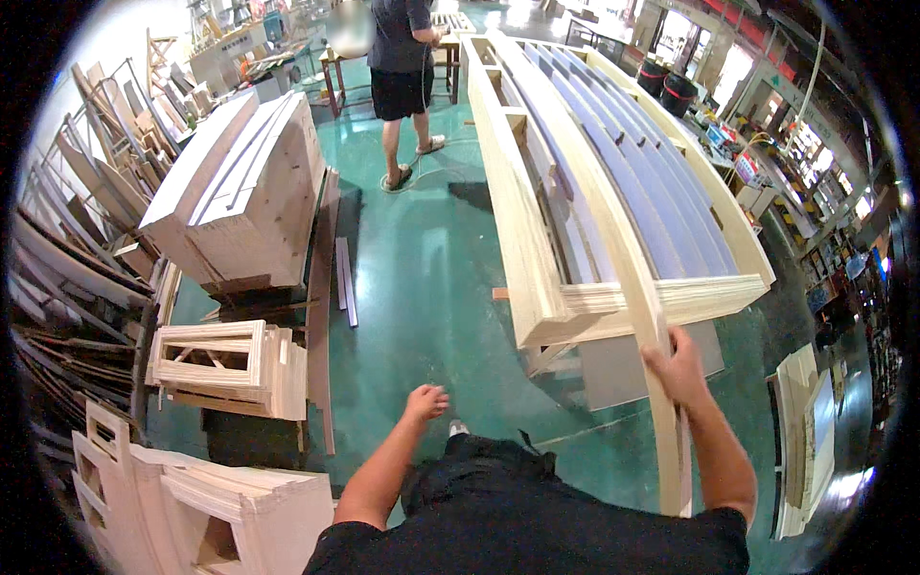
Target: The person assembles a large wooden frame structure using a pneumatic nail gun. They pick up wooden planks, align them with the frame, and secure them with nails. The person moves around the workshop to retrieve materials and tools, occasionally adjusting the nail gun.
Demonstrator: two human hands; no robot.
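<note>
the right hand (pixel 680 369), elbow bent, grips a long pale board (pixel 636 273); the left hand (pixel 427 402) hangs half-curled.

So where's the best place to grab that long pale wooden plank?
Probably the near part of the wooden plank, coming from the right, where the right hand holds it: that stretch juts past the wooden frame, and looks narrow enough to span.

Long pale plank (pixel 629 247), over wooden frame (pixel 717 295)

Light (pixel 436 240) gleams on the green floor (pixel 402 326); a white wall (pixel 103 46) rises left.
</note>
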